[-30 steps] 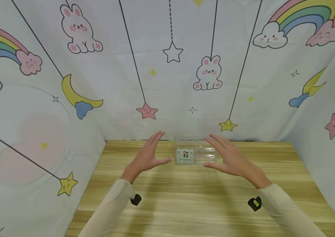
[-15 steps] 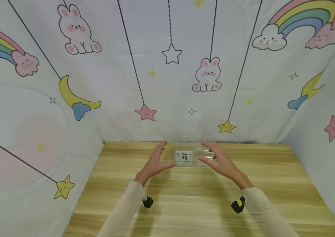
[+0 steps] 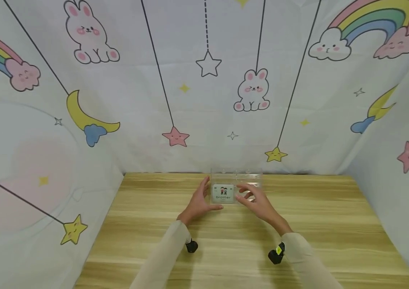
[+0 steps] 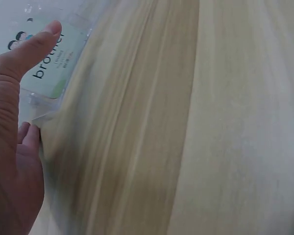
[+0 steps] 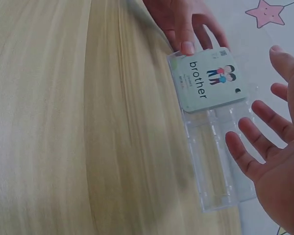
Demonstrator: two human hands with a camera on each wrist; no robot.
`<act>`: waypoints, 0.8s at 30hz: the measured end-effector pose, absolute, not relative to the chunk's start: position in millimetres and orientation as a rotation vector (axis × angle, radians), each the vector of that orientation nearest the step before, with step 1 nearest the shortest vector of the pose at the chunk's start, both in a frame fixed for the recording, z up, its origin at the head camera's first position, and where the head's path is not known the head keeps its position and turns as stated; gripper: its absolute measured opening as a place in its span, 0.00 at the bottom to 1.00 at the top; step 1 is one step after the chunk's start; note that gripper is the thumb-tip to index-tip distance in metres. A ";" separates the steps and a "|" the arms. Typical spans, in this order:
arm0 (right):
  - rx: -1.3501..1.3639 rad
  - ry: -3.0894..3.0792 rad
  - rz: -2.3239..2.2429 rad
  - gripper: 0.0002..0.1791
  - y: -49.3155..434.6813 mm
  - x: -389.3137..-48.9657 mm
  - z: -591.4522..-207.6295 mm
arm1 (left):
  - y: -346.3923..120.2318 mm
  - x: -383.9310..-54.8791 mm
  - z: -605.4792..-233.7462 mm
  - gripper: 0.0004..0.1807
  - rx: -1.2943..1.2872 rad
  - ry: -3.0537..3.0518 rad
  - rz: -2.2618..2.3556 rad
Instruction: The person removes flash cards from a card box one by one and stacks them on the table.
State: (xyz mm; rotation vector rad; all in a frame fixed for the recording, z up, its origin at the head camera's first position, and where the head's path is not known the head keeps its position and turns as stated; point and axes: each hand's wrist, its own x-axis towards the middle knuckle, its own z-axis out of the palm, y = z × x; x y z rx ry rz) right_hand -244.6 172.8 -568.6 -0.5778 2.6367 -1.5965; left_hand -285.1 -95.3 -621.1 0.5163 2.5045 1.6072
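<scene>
- Left hand (image 3: 198,202): at the left end of the clear plastic box (image 3: 236,188). Thumb tip lies on the front face at the bottom left corner, over the edge of the "brother" card (image 3: 223,193). Other fingers go up along the left side wall. Reads as a light hold on the box end, thumb in front, fingers at the side.
- Clear plastic box: sits on the wooden table (image 3: 334,224), near the far edge, just in front of the cartoon backdrop (image 3: 208,100). Long side runs left to right.
- "brother" card: in the left part of the box, face toward the person, two small figures printed above the word.
- Right hand (image 3: 258,202): fingers spread and straight, holding nothing. Hovers at the front of the right half of the box. The right wrist view shows fingertips (image 5: 247,128) just over the clear wall; cannot tell if they touch.
- Both sleeves cream.
</scene>
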 end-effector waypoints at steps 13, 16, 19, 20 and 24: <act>-0.532 2.591 -1.615 0.23 161.1 -254.0 -581.5 | -86.7 -301.8 -630.4 0.77 0.578 2.519 1.620; -0.511 2.599 -1.596 0.24 159.6 -255.9 -582.0 | -83.5 -306.7 -631.3 0.81 0.615 2.596 1.538; -0.475 2.599 -1.600 0.24 159.4 -257.4 -582.4 | -80.6 -309.9 -630.7 0.82 0.640 2.633 1.487; -0.464 2.600 -1.601 0.24 159.6 -257.9 -583.1 | -79.9 -310.7 -630.6 0.82 0.642 2.632 1.486; -0.434 2.590 -1.603 0.23 159.9 -259.9 -585.9 | -79.7 -311.3 -629.9 0.79 0.615 2.600 1.527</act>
